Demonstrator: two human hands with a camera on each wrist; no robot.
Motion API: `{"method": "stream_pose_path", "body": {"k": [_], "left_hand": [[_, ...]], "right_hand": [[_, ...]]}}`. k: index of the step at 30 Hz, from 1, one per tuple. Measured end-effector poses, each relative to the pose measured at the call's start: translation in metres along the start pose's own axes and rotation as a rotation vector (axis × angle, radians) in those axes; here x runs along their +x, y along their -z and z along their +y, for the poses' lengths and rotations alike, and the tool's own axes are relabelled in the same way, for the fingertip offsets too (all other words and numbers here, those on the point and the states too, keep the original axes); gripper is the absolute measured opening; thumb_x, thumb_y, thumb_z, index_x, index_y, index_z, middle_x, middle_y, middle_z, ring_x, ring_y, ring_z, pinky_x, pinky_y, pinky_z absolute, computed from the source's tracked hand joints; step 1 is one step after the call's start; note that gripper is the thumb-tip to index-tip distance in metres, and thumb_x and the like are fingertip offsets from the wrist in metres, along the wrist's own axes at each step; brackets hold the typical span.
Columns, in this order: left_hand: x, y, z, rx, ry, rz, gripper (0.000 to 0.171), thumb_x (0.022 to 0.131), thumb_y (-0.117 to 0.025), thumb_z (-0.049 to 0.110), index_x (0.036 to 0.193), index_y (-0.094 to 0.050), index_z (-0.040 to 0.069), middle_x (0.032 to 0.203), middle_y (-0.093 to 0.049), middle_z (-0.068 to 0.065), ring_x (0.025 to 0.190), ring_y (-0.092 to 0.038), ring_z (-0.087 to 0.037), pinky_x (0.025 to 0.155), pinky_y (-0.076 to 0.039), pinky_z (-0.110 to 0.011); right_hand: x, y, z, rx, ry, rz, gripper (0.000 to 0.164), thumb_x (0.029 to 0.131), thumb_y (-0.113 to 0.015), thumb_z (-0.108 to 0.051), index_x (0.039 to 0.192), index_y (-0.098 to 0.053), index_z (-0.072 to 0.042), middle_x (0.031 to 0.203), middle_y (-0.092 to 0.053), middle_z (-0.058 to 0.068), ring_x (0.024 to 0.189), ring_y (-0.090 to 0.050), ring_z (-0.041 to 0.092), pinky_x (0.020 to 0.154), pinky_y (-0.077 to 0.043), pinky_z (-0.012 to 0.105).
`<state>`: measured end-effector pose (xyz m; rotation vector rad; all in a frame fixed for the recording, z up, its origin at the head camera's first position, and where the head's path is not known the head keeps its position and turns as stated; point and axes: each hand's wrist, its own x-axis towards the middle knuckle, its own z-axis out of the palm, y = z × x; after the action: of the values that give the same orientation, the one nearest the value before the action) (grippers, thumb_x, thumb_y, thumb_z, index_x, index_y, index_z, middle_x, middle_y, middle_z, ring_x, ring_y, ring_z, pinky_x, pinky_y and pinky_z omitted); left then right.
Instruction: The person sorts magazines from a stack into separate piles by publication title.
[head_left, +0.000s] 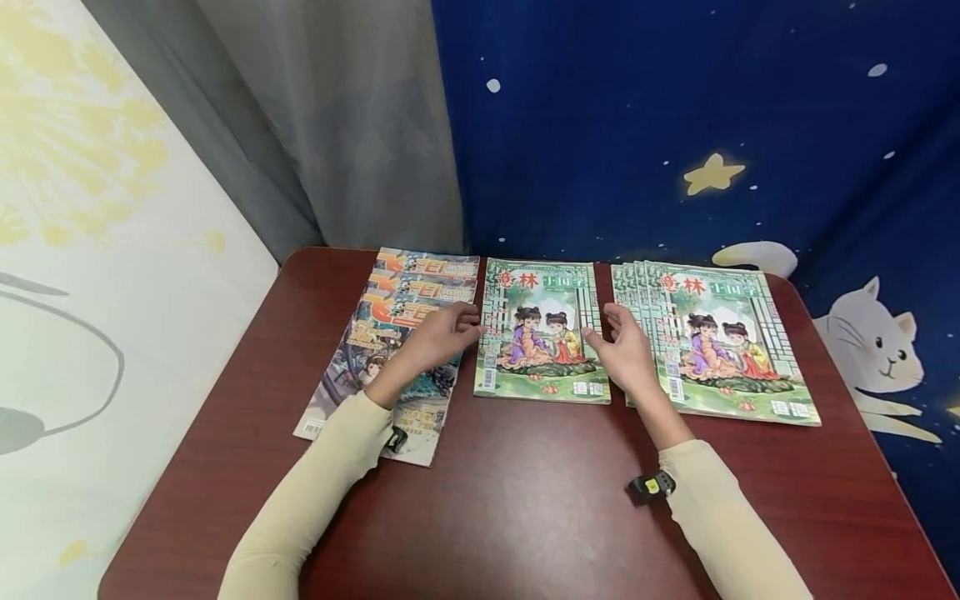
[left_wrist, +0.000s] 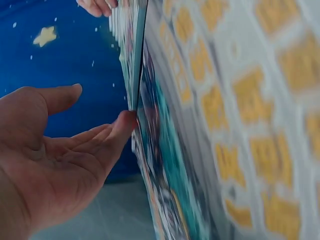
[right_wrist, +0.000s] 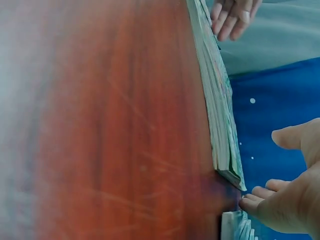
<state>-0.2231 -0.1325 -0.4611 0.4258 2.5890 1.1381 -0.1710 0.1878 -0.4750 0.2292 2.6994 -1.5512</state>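
Note:
A green magazine (head_left: 546, 367), its cover showing two cartoon children, lies at the middle of the table; in the right wrist view its thick page edges (right_wrist: 212, 100) show. Beside its left edge is my left hand (head_left: 441, 337), above the orange-titled magazines. In the left wrist view that hand (left_wrist: 65, 150) has fingers straight and thumb apart, fingertips right at the magazine's edge. My right hand (head_left: 628, 354) is at the green magazine's right edge, thumb near the cover. From the right wrist view this hand (right_wrist: 290, 195) has extended fingers and holds nothing.
At left, several orange-titled magazines (head_left: 337, 404) overlap in a staggered row. Several more green magazines (head_left: 731, 375) lie fanned at right. The dark red table (head_left: 510, 500) ends at a grey curtain (head_left: 375, 125) and a blue starry curtain (head_left: 600, 125).

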Motion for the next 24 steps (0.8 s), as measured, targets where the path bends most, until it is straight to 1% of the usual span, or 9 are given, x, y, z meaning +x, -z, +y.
{"method": "stream_pose_path", "body": {"k": [3, 5, 8, 11, 14, 16, 19, 24], "left_hand": [[0.0, -0.007, 0.006, 0.061, 0.002, -0.022, 0.066, 0.107, -0.062, 0.042, 0.157, -0.046, 0.003, 0.149, -0.063, -0.02, 0.136, -0.063, -0.034, 0.11, -0.054, -0.05], [-0.001, -0.011, 0.011, 0.114, 0.001, -0.026, 0.07, 0.106, -0.062, 0.044, 0.16, -0.043, 0.002, 0.149, -0.061, -0.022, 0.135, -0.063, -0.037, 0.11, -0.053, -0.052], [-0.002, -0.017, 0.017, 0.185, 0.019, -0.047, 0.081, 0.104, -0.066, 0.045, 0.164, -0.033, 0.003, 0.151, -0.059, -0.026, 0.132, -0.064, -0.041, 0.109, -0.053, -0.055], [-0.001, -0.024, 0.023, 0.234, 0.052, -0.079, 0.094, 0.1, -0.07, 0.046, 0.168, -0.022, 0.004, 0.158, -0.051, -0.027, 0.138, -0.059, -0.043, 0.113, -0.05, -0.056], [0.0, -0.029, 0.028, 0.235, 0.074, -0.098, 0.102, 0.098, -0.073, 0.046, 0.17, -0.014, 0.005, 0.168, -0.038, -0.024, 0.149, -0.047, -0.042, 0.12, -0.043, -0.056], [0.001, -0.03, 0.03, 0.233, 0.077, -0.09, 0.101, 0.099, -0.073, 0.044, 0.17, -0.013, 0.003, 0.172, -0.032, -0.023, 0.154, -0.041, -0.042, 0.123, -0.039, -0.056], [0.004, -0.03, 0.03, 0.23, 0.094, -0.077, 0.097, 0.101, -0.07, 0.041, 0.17, -0.012, 0.004, 0.173, -0.029, -0.022, 0.156, -0.037, -0.041, 0.126, -0.036, -0.056], [0.006, -0.029, 0.027, 0.237, 0.105, -0.09, 0.095, 0.103, -0.069, 0.038, 0.17, -0.012, 0.005, 0.174, -0.027, -0.02, 0.158, -0.035, -0.04, 0.127, -0.034, -0.054]], "right_hand": [[-0.002, -0.002, 0.002, 0.042, -0.047, -0.021, 0.081, 0.106, -0.064, -0.031, 0.17, -0.019, -0.008, 0.176, -0.025, 0.017, 0.161, -0.028, 0.04, 0.129, -0.031, 0.053], [-0.002, -0.004, 0.004, 0.06, -0.061, -0.038, 0.085, 0.106, -0.064, -0.029, 0.171, -0.012, -0.01, 0.178, -0.018, 0.016, 0.163, -0.024, 0.04, 0.13, -0.029, 0.053], [0.0, -0.004, 0.007, 0.007, -0.05, -0.079, 0.095, 0.104, -0.067, -0.027, 0.172, -0.002, -0.013, 0.178, -0.014, 0.018, 0.163, -0.021, 0.043, 0.129, -0.028, 0.058], [0.001, -0.004, 0.01, -0.103, -0.03, -0.122, 0.107, 0.099, -0.072, -0.03, 0.172, 0.005, -0.016, 0.176, -0.016, 0.024, 0.159, -0.025, 0.05, 0.125, -0.03, 0.066], [0.001, -0.005, 0.011, -0.174, -0.031, -0.14, 0.114, 0.095, -0.076, -0.03, 0.171, 0.007, -0.015, 0.174, -0.019, 0.028, 0.156, -0.028, 0.053, 0.123, -0.031, 0.068], [0.002, -0.007, 0.01, -0.202, -0.031, -0.144, 0.114, 0.094, -0.078, -0.028, 0.171, 0.006, -0.013, 0.173, -0.021, 0.029, 0.155, -0.029, 0.054, 0.122, -0.032, 0.068], [0.003, -0.009, 0.008, -0.225, -0.029, -0.152, 0.114, 0.093, -0.079, -0.025, 0.171, 0.004, -0.013, 0.174, -0.021, 0.028, 0.155, -0.028, 0.054, 0.121, -0.033, 0.069], [0.004, -0.013, 0.003, -0.243, -0.036, -0.158, 0.113, 0.093, -0.079, -0.022, 0.171, 0.002, -0.01, 0.175, -0.019, 0.026, 0.156, -0.028, 0.053, 0.122, -0.032, 0.069]]}}
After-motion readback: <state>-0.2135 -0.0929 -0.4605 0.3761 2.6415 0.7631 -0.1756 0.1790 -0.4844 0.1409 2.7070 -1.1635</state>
